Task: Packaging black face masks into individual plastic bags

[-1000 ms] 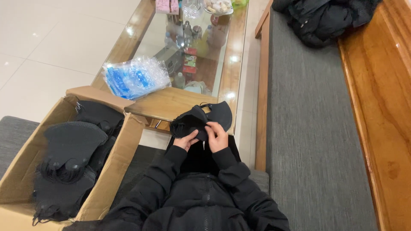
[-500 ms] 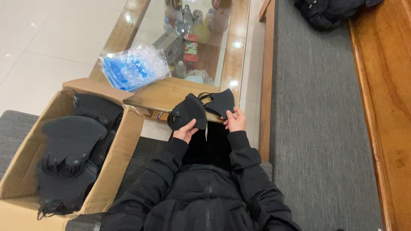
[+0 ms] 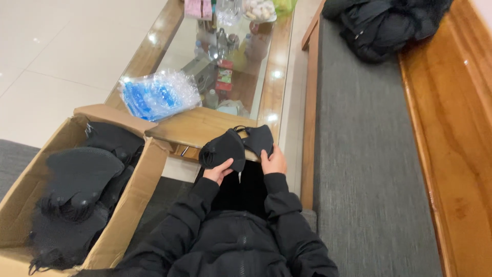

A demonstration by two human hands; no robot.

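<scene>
Head view. We see the left hand (image 3: 219, 170) gripping a black face mask (image 3: 223, 150) from below, fingers curled on its lower edge. The right hand (image 3: 274, 161) grasps a second black mask (image 3: 258, 139) by its side, thumb on the fabric. Both masks are held up over the lap, just in front of the near edge of the glass-topped coffee table (image 3: 205, 128), and touch or overlap at the middle; ear loops show betw. them. At left, an open cardboard box (image 3: 134, 190) holds stacks of more black masks. A clear bag w/ blue items (image 3: 159, 95) lies on the table corner. At right, a grey bench cushion (image 3: 366, 169) w/ a black jacket (image 3: 384, 25) at its far end.
</scene>
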